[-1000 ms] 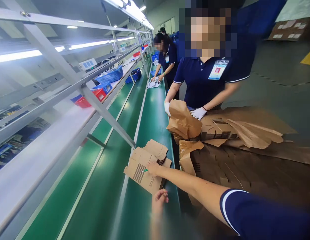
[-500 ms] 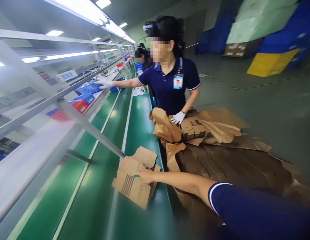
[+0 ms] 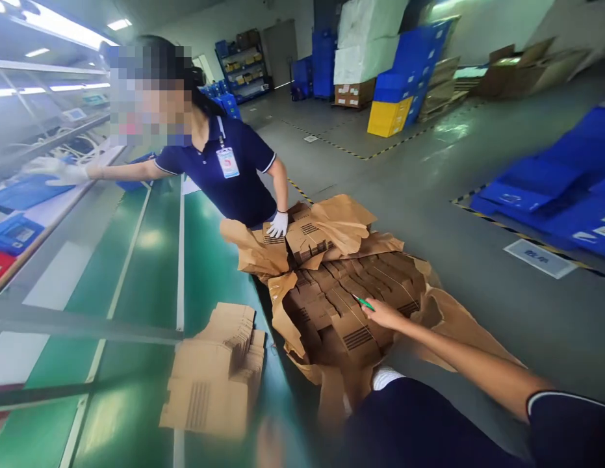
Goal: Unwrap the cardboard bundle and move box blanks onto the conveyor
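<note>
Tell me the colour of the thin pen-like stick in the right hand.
Green; the thin pen-like stick shows best in the head view, held in the right hand.

The person's right hand (image 3: 385, 314), gripping a thin green pen (image 3: 363, 301), rests on flattened brown cardboard boxes (image 3: 351, 296) bundled in torn brown wrapping paper (image 3: 443, 312). Left, a blurred stack of flat cardboard sheets (image 3: 217, 370) lies on the green conveyor belt (image 3: 136, 273). Farther off, a co-worker's white-gloved hand (image 3: 279, 224) touches the bundle.
</note>
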Available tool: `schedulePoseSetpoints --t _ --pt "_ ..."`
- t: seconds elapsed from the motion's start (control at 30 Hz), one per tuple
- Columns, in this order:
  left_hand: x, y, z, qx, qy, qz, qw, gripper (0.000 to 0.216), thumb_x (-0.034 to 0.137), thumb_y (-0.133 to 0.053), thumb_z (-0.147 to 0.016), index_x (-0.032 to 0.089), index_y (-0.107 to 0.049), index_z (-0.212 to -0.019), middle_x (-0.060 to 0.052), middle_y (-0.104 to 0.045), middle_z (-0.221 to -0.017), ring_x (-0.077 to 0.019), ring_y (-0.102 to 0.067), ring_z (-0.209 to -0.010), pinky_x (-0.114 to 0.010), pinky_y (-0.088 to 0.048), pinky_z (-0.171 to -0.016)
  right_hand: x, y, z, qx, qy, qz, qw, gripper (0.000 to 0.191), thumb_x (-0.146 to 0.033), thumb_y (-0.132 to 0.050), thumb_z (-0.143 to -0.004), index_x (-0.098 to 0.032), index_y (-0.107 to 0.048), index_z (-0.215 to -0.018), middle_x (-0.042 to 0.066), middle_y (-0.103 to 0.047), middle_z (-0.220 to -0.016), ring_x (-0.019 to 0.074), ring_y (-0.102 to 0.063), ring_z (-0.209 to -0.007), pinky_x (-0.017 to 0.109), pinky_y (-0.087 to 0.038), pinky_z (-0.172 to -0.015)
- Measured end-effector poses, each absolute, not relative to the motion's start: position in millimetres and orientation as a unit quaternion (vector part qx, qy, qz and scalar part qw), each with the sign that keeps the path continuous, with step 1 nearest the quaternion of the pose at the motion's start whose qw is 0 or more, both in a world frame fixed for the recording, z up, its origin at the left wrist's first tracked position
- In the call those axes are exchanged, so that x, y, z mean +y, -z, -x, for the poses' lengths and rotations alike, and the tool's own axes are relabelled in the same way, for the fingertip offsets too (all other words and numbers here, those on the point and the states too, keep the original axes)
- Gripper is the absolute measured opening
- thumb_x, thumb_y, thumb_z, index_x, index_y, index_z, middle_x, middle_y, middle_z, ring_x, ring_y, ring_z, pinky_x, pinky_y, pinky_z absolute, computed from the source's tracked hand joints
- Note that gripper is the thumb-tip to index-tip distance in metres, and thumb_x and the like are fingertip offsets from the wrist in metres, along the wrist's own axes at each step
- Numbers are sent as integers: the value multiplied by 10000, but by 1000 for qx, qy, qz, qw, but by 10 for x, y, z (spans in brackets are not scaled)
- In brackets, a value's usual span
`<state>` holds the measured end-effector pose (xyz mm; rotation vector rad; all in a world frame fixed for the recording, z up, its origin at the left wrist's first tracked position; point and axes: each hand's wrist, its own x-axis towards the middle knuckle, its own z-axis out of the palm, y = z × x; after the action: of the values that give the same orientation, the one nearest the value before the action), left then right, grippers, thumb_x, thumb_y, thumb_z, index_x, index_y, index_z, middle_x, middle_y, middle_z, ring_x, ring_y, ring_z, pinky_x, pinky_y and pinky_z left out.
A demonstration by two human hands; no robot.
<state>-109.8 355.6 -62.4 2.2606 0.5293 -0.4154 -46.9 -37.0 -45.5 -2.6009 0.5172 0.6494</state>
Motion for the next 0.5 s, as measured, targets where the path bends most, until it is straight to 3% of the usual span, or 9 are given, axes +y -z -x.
schedulePoseSetpoints --t 0.1,0.2,0.33,0.5 --pt "3029 851 866 83 249 -863 431 314 349 -667 -751 219 -666 -1036 -66 -675 -1109 -260 -600 -1104 -416 -495 -962 -698 656 713 204 -246 933 167 345 -317 -309 -998 -111 -585 -1019 162 -672 -932 253 -643 -834 291 -406 -671" --pt "2399 1189 670 -1 308 -842 443 432 310 -637 -711 160 -656 -1116 -113 -644 -1197 -254 -561 -1180 -332 -426 -1053 -793 878 945 185 -249 940 141 345 -325 -326 -992 -123 -605 -1014 152 -671 -927 281 -632 -877 335 -428 -730" --pt "1847 1692 475 -34 369 -834 410 622 281 -637 -686 15 -548 -1241 -222 -543 -1305 -283 -490 -1257 -329 -347 -1107 -766 1110 1090 145 -221 957 123 236 -268 -427 -958 -143 -622 -1002 122 -649 -998 273 -569 -989 343 -420 -830" --pt "1638 2153 338 -23 409 -828 383 822 287 -677 -684 -54 -367 -1364 -284 -416 -1396 -317 -392 -1329 -327 -297 -1129 -748 1293 1146 146 -180 966 117 274 -254 -377 -974 -127 -620 -987 138 -611 -997 278 -524 -980 373 -406 -851"
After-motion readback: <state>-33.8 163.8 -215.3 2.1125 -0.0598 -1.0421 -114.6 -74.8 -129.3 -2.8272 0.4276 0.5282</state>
